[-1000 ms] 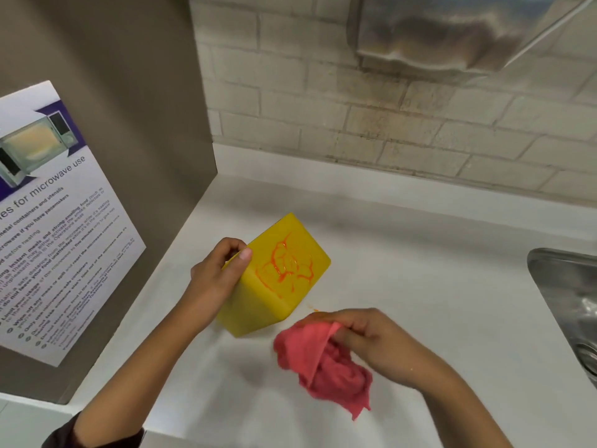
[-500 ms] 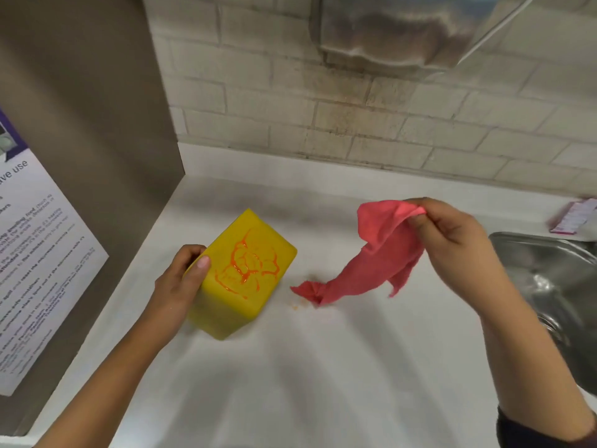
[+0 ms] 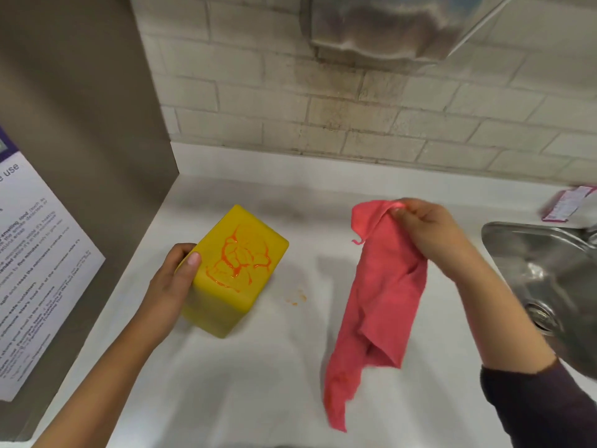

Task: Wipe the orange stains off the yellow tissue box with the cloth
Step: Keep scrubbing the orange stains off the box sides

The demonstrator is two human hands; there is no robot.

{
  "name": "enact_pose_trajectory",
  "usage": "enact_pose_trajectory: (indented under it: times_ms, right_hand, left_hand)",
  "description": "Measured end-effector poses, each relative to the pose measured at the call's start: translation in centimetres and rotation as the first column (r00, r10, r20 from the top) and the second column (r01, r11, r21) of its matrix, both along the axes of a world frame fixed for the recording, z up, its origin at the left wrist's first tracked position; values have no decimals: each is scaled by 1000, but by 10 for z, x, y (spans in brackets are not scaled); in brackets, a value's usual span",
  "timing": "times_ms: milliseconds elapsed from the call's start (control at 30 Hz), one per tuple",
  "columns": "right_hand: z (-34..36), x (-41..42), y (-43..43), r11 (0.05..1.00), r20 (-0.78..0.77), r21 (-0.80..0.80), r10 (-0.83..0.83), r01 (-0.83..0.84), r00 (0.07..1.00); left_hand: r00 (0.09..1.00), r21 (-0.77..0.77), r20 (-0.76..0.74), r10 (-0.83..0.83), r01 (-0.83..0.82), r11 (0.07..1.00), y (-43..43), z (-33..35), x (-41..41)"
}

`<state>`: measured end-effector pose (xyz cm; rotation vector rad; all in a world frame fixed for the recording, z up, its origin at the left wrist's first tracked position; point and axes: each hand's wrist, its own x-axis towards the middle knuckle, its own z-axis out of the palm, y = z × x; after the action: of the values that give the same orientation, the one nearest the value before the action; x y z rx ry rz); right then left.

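The yellow tissue box (image 3: 226, 295) stands tilted on the white counter (image 3: 252, 376), with orange stains (image 3: 240, 260) squiggled across its upward face. My left hand (image 3: 172, 286) grips the box by its left side, thumb on the top edge. To the right, my right hand (image 3: 426, 234) pinches the top corner of the pink cloth (image 3: 378, 305), which hangs down loose and unfolded above the counter, apart from the box.
A small orange smear (image 3: 297, 299) marks the counter between box and cloth. A steel sink (image 3: 542, 286) lies at the right. A grey panel with a microwave notice (image 3: 38, 273) walls the left. A metal dispenser (image 3: 381, 24) hangs on the brick wall; a pink packet (image 3: 565, 203) lies behind the sink.
My right hand lifted the bunched cloth off the counter and away from the box, letting it unfold and hang full length. My left hand kept its grip on the box.
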<state>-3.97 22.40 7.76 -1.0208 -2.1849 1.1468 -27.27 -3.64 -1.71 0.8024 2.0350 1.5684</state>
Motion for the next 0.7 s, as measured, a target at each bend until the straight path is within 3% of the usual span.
enact_pose_trajectory:
  times_ms: [67, 267, 433, 567, 633, 700]
  right_hand:
    - [-21, 1, 0, 999, 50, -47, -23, 25, 999]
    - [-36, 10, -18, 993, -26, -107, -60, 57, 998]
    - [-41, 23, -61, 979, -68, -173, 98, -108, 993]
    - [-62, 35, -75, 912, -66, -371, 163, -176, 984]
    - [-81, 35, -76, 900, 29, -428, 109, -86, 994]
    - [-108, 37, -73, 958, 276, -286, 44, 38, 960]
  left_hand:
    - [1000, -1, -3, -3, 3, 1000, 0, 0, -1]
    - [1000, 0, -14, -5, 5, 1000, 2, -1, -1]
    - [1000, -6, -28, 13, -13, 1000, 2, 0, -1]
    - [999, -6, -35, 20, -20, 1000, 1, -1, 0]
    - [999, -9, -36, 24, -24, 1000, 1, -1, -1]
    - [999, -16, -31, 25, -26, 1000, 0, -2, -2]
